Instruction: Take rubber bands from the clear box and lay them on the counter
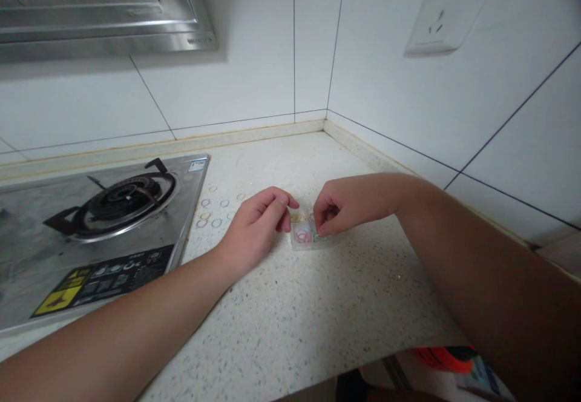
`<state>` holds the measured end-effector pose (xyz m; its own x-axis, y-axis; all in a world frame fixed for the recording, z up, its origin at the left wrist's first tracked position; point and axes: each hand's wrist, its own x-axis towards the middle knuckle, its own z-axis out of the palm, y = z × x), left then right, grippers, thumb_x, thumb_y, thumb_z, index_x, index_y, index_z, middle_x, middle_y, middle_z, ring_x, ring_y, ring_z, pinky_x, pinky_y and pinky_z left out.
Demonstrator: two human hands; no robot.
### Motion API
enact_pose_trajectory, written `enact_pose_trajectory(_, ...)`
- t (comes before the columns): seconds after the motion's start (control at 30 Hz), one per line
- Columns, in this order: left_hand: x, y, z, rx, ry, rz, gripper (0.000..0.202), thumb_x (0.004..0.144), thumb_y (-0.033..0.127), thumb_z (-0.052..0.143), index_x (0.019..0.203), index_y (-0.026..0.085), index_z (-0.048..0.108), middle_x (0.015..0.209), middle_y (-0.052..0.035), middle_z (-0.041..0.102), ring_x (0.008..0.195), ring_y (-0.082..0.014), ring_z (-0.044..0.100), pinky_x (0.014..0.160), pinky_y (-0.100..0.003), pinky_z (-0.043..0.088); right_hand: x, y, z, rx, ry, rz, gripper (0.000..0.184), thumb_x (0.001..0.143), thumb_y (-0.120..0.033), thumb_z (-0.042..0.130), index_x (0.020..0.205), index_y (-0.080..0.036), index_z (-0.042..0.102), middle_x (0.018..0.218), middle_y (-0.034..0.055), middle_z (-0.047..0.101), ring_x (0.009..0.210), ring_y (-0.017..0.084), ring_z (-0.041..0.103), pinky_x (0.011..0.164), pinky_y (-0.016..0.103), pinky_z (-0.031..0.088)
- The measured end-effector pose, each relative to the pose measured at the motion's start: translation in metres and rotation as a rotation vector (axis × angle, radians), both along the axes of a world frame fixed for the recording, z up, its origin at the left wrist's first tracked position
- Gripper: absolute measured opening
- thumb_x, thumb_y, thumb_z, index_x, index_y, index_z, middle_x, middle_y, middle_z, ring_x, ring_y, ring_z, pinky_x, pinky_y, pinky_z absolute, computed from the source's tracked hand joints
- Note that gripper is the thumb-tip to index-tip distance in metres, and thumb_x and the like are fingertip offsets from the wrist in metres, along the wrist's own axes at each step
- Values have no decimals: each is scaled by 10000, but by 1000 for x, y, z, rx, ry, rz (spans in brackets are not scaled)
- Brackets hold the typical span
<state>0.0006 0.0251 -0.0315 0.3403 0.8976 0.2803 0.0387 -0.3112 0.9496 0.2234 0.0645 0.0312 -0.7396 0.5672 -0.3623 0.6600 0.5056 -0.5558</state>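
Observation:
A small clear plastic box [301, 246] with compartments sits on the counter between my hands. Thin coloured rings that look like small rubber bands lie in it, pink ones [303, 236] at the front left and yellow ones [297, 218] behind. My left hand [261, 220] is at the box's left side, fingers loosely curled and apart, with nothing visible in them. Over the right part of the box, my right hand [333, 208] has thumb and fingertips pinched together, reaching down into a compartment. Whatever is between those fingertips is too small to make out.
Several loose rubber bands [224, 203] are spread on the speckled counter [290, 311] left of my left hand. A gas stove [181, 220] with a black burner [127, 199] adjoins them. Tiled walls meet behind, with a socket [447, 14] at right and a range hood [181, 20] above.

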Motion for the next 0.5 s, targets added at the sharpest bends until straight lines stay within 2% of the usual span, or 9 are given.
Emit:
enact_pose_trajectory(0.13,1,-1,2,0,10,-6,281,1022,354,507,886,166,664,619,31,567,601,-104,483,600,-256,375,1,-1,5,65,16,-32,232,888,-371,683,852,-161,773,683,7,653,615,128,535,565,269,365)
enact_pose_trajectory(0.27,1,-1,2,6,25,-5,272,1017,347,509,883,164,660,620,34,571,600,-103,483,599,-254,374,3,0,7,146,108,-125,252,885,-409,687,835,-169,746,654,-4,615,591,126,501,546,275,327)
enact_pose_trajectory(0.5,-2,-2,-3,88,123,-29,256,1030,331,502,907,176,665,674,31,590,659,-109,528,659,-261,411,6,14,-8,378,317,-243,261,888,-399,636,789,-169,711,617,-24,532,569,117,434,553,285,306)
